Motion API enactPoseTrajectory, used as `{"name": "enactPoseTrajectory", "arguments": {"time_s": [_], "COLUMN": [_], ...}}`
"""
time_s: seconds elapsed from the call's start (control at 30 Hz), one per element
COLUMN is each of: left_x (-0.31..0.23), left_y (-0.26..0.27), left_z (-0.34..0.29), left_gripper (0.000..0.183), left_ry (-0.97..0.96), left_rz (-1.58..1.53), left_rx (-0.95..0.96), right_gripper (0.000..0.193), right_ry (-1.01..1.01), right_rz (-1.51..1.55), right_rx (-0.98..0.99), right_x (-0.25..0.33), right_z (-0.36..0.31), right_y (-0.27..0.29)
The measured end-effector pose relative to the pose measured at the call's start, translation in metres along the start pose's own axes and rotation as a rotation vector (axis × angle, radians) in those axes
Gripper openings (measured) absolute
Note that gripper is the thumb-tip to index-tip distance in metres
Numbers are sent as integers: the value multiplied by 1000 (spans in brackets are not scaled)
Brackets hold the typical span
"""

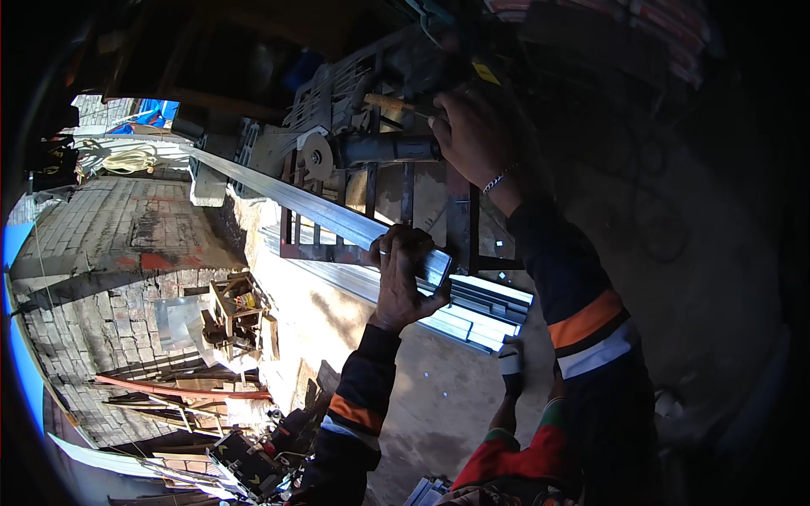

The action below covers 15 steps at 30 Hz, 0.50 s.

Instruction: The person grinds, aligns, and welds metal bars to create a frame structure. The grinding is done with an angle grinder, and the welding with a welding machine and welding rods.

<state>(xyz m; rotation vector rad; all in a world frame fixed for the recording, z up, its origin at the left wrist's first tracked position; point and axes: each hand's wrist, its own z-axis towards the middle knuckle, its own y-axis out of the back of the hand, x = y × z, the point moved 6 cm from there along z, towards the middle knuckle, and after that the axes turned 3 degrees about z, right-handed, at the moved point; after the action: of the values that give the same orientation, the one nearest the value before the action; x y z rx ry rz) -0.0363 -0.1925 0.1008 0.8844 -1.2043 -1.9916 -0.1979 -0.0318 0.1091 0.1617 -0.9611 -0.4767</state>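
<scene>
Visible well left of the dark metal frame (pixel 461 221), past the sunlit floor (pixel 422 396): a block wall (pixel 101 325) and a wooden stand (pixel 241 315). Slanting across the frame's left side: a long silvery bar (pixel 295 198). Seen over the frame, beside the bar: a grinder (pixel 392 149), its disc (pixel 317 158) apparently clear of the metal. Wrapped tightly around the bar's near end, at the frame's lower edge: left hand (pixel 402 274). Lying below that edge: a stack of similar bars (pixel 481 314). Curled at the grinder's tail, over the frame's right side: right hand (pixel 474 139); impossible to tell whether gripping. Judging progress: one bar raised and held, the stack still lying low; any finished cut too small to make out.
</scene>
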Motion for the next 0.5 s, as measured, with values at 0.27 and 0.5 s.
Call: {"name": "enactPoseTrajectory", "arguments": {"time_s": [0.27, 0.5], "left_x": [13, 2], "left_y": [8, 2], "left_z": [-14, -1], "left_gripper": [75, 73], "left_ry": [64, 60], "left_rz": [-1, -41], "left_rx": [52, 48], "right_gripper": [26, 24], "right_ry": [129, 320], "right_rz": [-207, -366], "right_rx": [490, 373], "right_x": [16, -21], "right_z": [50, 80], "right_y": [-114, -165]}}
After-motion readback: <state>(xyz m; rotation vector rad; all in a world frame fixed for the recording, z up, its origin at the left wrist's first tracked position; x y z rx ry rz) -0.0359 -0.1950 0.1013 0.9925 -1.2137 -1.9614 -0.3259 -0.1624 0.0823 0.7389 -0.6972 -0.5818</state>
